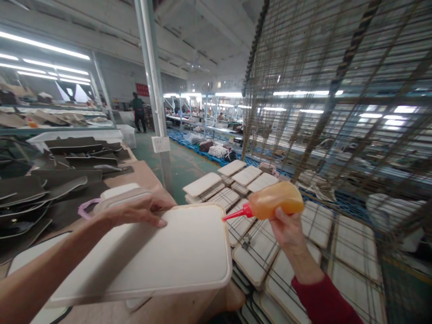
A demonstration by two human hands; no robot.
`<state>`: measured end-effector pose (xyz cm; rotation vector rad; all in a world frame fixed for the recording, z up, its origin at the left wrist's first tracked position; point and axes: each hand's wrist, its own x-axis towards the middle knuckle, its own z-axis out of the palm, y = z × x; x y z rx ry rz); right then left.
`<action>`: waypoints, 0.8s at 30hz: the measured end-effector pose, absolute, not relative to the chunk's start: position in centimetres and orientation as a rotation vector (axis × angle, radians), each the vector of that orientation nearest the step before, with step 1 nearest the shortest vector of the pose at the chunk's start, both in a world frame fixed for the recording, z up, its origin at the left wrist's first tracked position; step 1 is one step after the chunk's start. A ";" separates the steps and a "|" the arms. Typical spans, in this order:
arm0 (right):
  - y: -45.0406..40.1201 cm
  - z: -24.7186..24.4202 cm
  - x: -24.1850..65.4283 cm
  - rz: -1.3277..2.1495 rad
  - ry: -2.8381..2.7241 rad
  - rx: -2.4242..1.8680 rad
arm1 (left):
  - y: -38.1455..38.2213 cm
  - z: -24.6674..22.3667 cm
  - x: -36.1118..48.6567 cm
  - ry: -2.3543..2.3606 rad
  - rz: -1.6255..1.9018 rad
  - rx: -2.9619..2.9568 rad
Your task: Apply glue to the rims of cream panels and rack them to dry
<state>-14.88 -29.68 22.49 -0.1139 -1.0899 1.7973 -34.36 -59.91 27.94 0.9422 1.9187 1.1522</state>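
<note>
A large white panel (175, 256) with rounded corners is tilted toward me in the lower middle of the head view. My left hand (140, 210) grips its far edge, thumb on the white face and the other fingers partly hidden behind the edge. In my right hand (286, 227) is a squeeze bottle (276, 200) of amber liquid, lying nearly level. Its red nozzle points left, with the tip at the panel's upper right corner. A thin yellowish line runs along the panel's rim near that corner.
Right of the panel, a wire rack (259, 243) holds several white panels; a tall wire mesh (337, 90) rises behind. Dark folded pieces (67, 180) lie on the left of a brown table (145, 173). A metal post (153, 81) stands beyond. A person (138, 112) is in the distance.
</note>
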 end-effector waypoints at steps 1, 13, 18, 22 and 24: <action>-29.6 22.5 -14.8 1.802 -1.101 -0.113 | -59.9 28.1 -34.2 1.791 1.052 0.966; -29.7 21.6 -13.7 1.877 -1.218 -0.072 | -61.1 27.1 -35.5 1.627 0.954 1.054; -29.9 21.2 -13.6 1.868 -1.236 -0.055 | -61.4 26.7 -35.6 1.625 1.026 1.022; -30.1 21.2 -13.3 1.885 -1.247 -0.055 | -61.6 26.8 -35.3 1.595 1.087 0.959; -30.3 21.3 -13.1 1.888 -1.261 -0.054 | -61.7 26.7 -35.3 1.571 1.095 0.953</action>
